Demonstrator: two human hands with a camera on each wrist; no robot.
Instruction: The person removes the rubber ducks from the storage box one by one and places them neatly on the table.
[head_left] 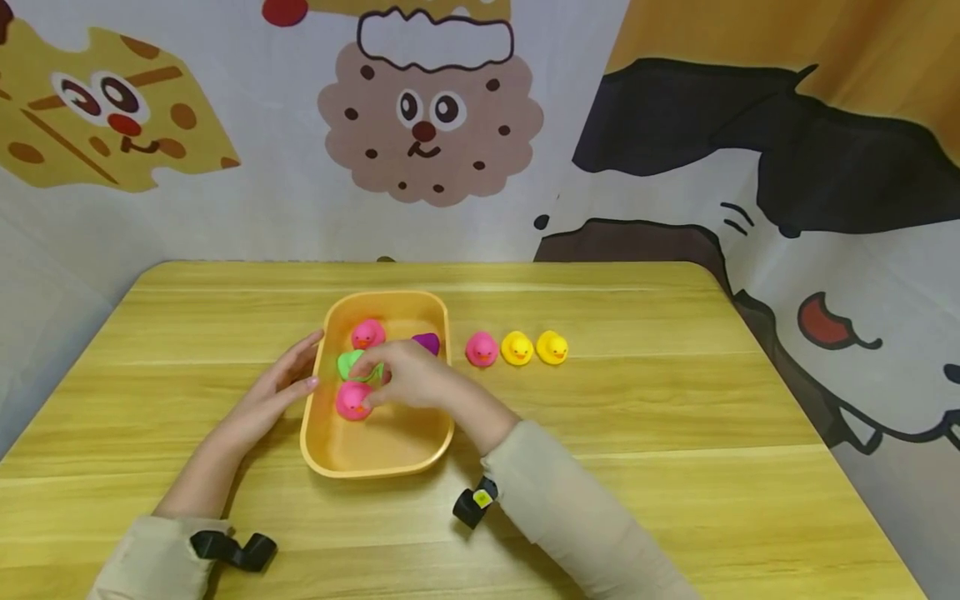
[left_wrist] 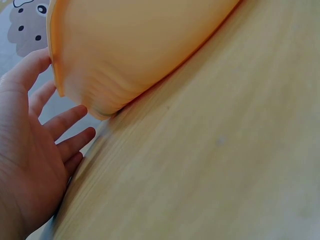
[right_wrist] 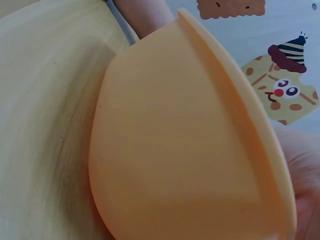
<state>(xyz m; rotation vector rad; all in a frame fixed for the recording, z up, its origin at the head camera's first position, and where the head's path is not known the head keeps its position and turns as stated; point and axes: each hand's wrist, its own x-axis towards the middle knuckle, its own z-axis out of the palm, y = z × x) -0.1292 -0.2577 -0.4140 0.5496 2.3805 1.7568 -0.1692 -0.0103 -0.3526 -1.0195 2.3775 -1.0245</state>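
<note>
An orange-yellow plastic bin [head_left: 322,454] stands on the table. Its left side has my left hand [head_left: 273,392] against it, thumb and fingers spread at the rim. The left wrist view shows those fingers [left_wrist: 67,122] apart beside the bin wall. My right hand [head_left: 408,375] reaches into the bin, its fingertips over a green toy [head_left: 348,364] and its thumb beside a pink rubber duck [head_left: 351,403]; whether it pinches either is unclear. Another pink duck [head_left: 368,333] sits farther back, and a purple toy [head_left: 428,342] is partly covered by the hand. In the right wrist view, the bin wall hides the fingers.
Right of the bin, a pink duck [head_left: 482,349] and two yellow ducks, one in the middle [head_left: 517,348] and one at the end [head_left: 552,347], stand in a row. A curtain with cartoon prints [head_left: 277,225] hangs behind the wooden table [head_left: 637,467].
</note>
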